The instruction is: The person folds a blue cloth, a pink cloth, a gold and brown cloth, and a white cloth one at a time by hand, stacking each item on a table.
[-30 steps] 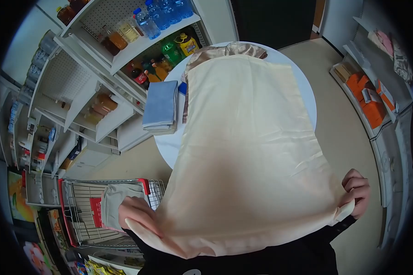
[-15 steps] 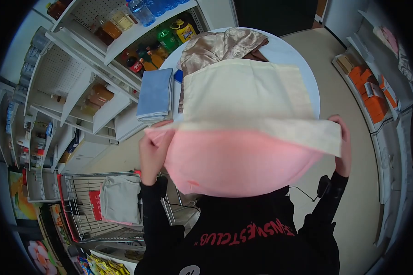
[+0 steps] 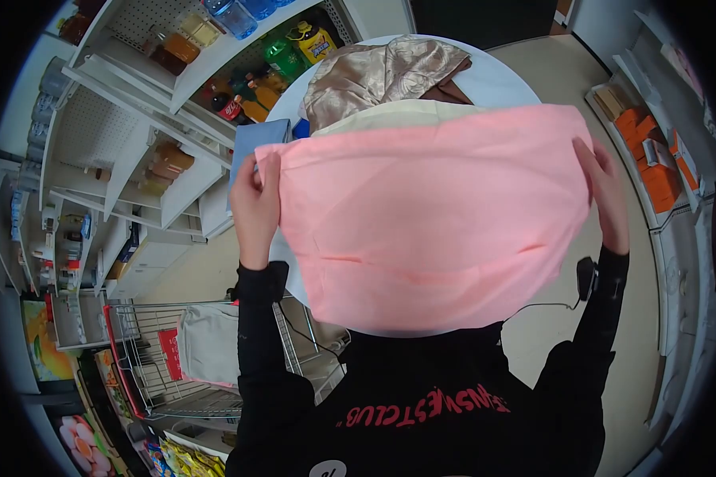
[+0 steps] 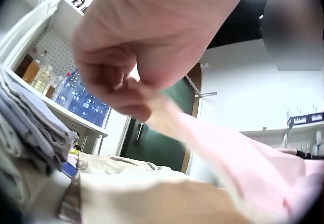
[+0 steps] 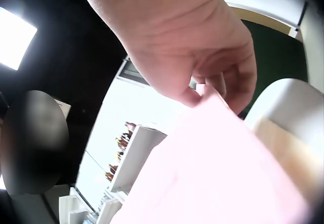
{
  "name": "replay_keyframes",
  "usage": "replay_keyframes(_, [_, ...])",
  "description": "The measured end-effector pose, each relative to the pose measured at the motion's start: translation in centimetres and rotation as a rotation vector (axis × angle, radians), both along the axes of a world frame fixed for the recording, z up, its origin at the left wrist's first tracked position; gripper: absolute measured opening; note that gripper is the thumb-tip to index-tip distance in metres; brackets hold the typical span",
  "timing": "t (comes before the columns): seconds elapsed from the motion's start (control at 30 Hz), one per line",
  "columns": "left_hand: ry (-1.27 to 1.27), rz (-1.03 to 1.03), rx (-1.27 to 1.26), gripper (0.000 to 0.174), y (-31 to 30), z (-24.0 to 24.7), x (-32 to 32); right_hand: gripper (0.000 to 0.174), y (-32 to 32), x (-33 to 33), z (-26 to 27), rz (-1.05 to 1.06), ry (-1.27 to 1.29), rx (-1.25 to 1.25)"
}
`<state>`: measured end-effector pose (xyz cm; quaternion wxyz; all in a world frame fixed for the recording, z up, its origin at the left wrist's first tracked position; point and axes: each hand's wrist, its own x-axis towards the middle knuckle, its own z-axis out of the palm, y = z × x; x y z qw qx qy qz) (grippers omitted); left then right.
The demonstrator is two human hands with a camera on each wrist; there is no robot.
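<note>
A pink cloth [image 3: 429,215] is stretched between both hands over the near part of the table. Its far left corner is pinched by the left hand [image 3: 256,207], and the right hand [image 3: 605,191] grips the far right corner. In the left wrist view, thumb and fingers of the left hand [image 4: 152,37] close on the cloth's edge. The right wrist view has the right hand [image 5: 187,47] pinching the pink cloth [image 5: 212,168]. Beyond it, a strip of cream cloth [image 3: 398,116] shows, the rest hidden beneath the pink one.
Shiny beige fabric [image 3: 378,79] lies at the back of the round white table [image 3: 505,83]. Folded blue cloths [image 3: 254,137] are at its left edge. A shopping cart [image 3: 139,358] holding a grey cloth [image 3: 207,342] stands lower left. Shelves line both sides.
The hands have risen from near the body and moved forward over the table. The pink side, out of sight at first, now covers most of the cream fabric.
</note>
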<state>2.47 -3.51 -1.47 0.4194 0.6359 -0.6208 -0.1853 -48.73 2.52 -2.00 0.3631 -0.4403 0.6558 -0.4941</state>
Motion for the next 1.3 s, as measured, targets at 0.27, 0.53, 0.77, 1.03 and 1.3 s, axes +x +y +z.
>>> replay_keyframes(0.27, [-0.411, -0.121, 0.079, 0.036, -4.6, -1.2, -2.3, 0.05, -8.5, -3.0, -8.0, 0.3, 0.274, 0.218])
replay_keyframes(0.53, [-0.466, -0.071, 0.073, 0.033, -6.8, -0.1, -0.1, 0.038, -7.8, -3.5, -3.6, 0.188, 0.111, 0.174])
replay_keyframes(0.77, [-0.619, -0.067, 0.025, 0.033, -9.9, -3.2, -0.8, 0.041, -11.8, -5.4, -8.9, 0.268, 0.305, 0.075])
replay_keyframes(1.03, [-0.661, -0.45, 0.056, 0.044, -11.7, -3.9, -3.3, 0.046, -12.7, -1.9, -8.3, 0.296, 0.488, -0.239])
replay_keyframes(1.3, [-0.506, -0.529, 0.238, 0.038, -12.7, -1.3, -2.1, 0.036, -13.0, -2.6, -4.6, 0.407, 0.472, 0.114])
